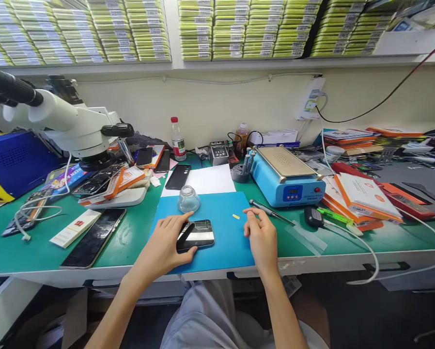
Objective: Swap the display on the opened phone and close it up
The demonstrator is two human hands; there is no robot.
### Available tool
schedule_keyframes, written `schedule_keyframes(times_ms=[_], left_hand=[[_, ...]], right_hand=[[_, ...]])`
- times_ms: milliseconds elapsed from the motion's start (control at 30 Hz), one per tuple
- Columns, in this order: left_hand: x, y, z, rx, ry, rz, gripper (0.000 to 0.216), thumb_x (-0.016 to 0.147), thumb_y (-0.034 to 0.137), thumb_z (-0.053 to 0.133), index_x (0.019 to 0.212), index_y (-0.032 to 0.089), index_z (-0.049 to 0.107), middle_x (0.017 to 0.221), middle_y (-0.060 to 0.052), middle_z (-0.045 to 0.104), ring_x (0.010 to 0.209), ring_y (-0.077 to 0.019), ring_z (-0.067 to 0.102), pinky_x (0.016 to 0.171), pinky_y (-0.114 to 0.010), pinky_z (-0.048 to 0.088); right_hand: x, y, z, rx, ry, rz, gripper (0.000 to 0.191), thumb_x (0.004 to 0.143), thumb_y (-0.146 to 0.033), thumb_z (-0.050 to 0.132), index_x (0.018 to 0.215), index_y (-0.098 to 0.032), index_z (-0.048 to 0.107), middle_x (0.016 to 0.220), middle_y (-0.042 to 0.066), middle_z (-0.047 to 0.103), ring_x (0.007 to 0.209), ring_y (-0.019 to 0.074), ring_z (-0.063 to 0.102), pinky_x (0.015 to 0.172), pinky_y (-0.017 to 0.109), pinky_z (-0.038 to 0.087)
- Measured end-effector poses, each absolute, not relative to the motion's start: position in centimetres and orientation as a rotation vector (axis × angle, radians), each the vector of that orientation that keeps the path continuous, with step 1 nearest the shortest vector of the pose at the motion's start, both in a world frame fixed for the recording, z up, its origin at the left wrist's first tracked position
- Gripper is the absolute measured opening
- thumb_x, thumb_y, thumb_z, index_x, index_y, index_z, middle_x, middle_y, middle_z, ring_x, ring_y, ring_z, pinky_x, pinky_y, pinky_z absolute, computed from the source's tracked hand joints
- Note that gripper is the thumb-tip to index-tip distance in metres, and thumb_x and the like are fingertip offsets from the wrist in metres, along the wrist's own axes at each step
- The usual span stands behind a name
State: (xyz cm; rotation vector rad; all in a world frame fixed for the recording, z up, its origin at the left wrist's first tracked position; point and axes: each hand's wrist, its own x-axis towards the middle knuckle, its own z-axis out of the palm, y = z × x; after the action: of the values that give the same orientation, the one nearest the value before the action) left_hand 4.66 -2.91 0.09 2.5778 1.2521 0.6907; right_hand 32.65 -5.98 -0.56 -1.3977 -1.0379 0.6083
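Note:
A smartphone (199, 233) with a dark, glossy, reflecting face lies on the blue mat (221, 257). My left hand (170, 241) spans its left end, thumb at the near edge and fingers at the far edge. To the right of the phone, my right hand (261, 235) hovers over the mat's edge with loosely bent fingers, thumb and index apart; nothing shows in it. A small yellow strip (236, 216) lies between the hands. Just behind the phone stands a clear glass jar (188, 199). Beside my right fingers rests a pen-like screwdriver (270, 212).
A blue heating plate machine (288, 179) stands back right. A microscope (75, 126) overhangs the left side. Another phone (94, 237) and a white box (75, 229) lie left. A cable (370, 252) trails over the front edge at right. A bottle (178, 140) stands behind.

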Motion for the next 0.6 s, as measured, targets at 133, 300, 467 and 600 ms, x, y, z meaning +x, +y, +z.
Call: schedule_keyframes(times_ms=[133, 300, 467, 600], left_hand=[[4.8, -2.8, 0.3, 2.543, 1.248, 0.694, 0.081, 0.096, 0.027, 0.073, 0.167, 0.024, 0.035, 0.147, -0.012, 0.064, 0.134, -0.0353, 0.059, 0.116, -0.055, 0.044], [4.9, -2.8, 0.8, 2.502, 1.249, 0.691, 0.084, 0.092, 0.026, 0.076, 0.167, 0.023, 0.038, 0.143, -0.011, 0.066, 0.133, -0.0339, 0.06, 0.115, -0.052, 0.044], [4.8, -2.8, 1.1, 2.471, 1.241, 0.68, 0.094, 0.091, 0.029, 0.078, 0.173, 0.023, 0.033, 0.139, -0.012, 0.066, 0.13, -0.0345, 0.061, 0.113, -0.053, 0.045], [4.8, -2.8, 1.1, 2.452, 1.233, 0.694, 0.098, 0.092, 0.03, 0.079, 0.175, 0.024, 0.028, 0.138, -0.012, 0.066, 0.13, -0.0347, 0.061, 0.114, -0.054, 0.044]], right_hand=[[32.7, -5.9, -0.5, -1.43, -1.048, 0.596, 0.062, 0.111, -0.077, 0.06, 0.113, -0.015, 0.069, 0.067, -0.004, 0.051, 0.053, 0.0146, 0.048, 0.051, 0.023, 0.038], [32.7, -5.6, -0.3, -1.453, -1.036, 0.577, 0.058, 0.105, -0.072, 0.063, 0.114, -0.015, 0.069, 0.065, -0.003, 0.051, 0.053, 0.0155, 0.046, 0.05, 0.023, 0.034], [32.5, -5.5, 0.1, -1.479, -1.029, 0.576, 0.052, 0.097, -0.065, 0.06, 0.11, -0.016, 0.071, 0.062, -0.001, 0.054, 0.051, 0.0175, 0.043, 0.047, 0.026, 0.031], [32.4, -5.6, 0.4, -1.498, -1.024, 0.561, 0.054, 0.095, -0.067, 0.06, 0.109, -0.017, 0.072, 0.062, 0.001, 0.055, 0.051, 0.0191, 0.044, 0.047, 0.027, 0.032]])
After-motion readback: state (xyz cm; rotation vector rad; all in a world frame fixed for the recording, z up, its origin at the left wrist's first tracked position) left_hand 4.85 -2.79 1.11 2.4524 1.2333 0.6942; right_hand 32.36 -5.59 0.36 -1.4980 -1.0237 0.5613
